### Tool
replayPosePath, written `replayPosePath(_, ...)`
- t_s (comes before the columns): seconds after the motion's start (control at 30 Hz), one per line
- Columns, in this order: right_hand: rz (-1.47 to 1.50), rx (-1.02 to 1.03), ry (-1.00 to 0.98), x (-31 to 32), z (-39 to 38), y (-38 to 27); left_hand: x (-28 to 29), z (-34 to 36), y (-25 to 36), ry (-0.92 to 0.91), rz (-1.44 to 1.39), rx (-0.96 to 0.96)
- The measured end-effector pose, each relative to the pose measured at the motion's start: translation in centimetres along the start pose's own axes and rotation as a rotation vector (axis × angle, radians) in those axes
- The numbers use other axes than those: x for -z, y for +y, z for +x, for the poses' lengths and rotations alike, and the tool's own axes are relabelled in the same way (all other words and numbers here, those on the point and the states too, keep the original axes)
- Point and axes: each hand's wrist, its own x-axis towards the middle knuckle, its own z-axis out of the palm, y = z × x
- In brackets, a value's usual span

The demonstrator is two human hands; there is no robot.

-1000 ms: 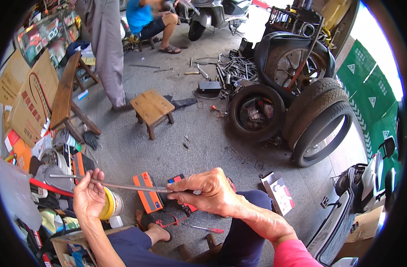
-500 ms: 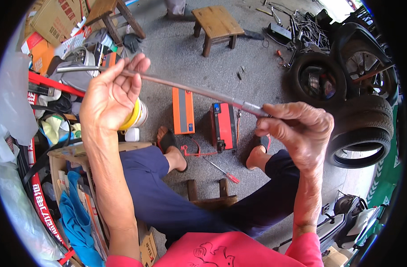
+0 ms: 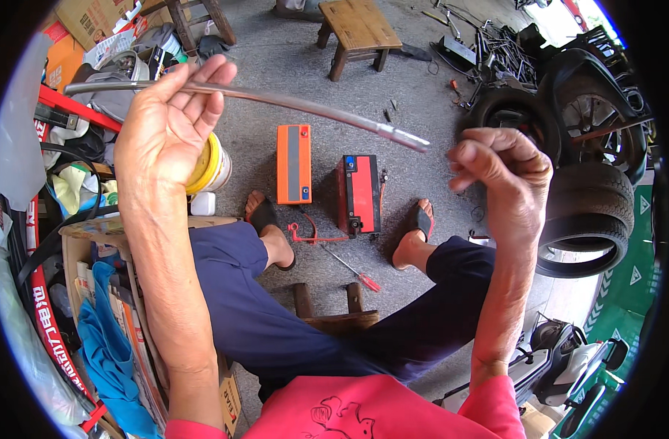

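On the grey floor (image 3: 255,132), an orange battery (image 3: 295,164) with a grey stripe lies just left of a red and black battery (image 3: 360,192). A red cable (image 3: 316,239) runs on their near side, close to a screwdriver (image 3: 369,282) with a red handle. Farther off stands a small wooden stool (image 3: 360,29), with a heap of metal tools (image 3: 501,55) to its right. Several black tyres (image 3: 598,192) sit at the right, near a green panel (image 3: 634,256). At the left are a yellow-rimmed bucket (image 3: 204,170) and a bunched blue cloth (image 3: 109,351).
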Motion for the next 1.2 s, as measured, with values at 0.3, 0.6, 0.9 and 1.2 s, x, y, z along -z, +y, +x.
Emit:
replayPosePath(0.3,0.035,-0.072,0.087,1.3,0.6,0.9,-3.3,-1.5,-2.1,0.019,0.462,-0.203)
replayPosePath(0.6,0.107,0.066,0.200,2.7,0.8,0.3,-7.8,-8.4,-14.3,-0.802,1.096,-0.263)
replayPosePath(0.9,0.010,0.062,0.142,4.5,-1.2,0.8,-4.4,-17.0,-20.4,-1.810,1.251,-0.239)
replayPosePath(1.2,-0.131,0.003,0.188,6.3,-2.5,1.8,-2.1,-18.3,-23.2,-1.846,1.309,-0.552)
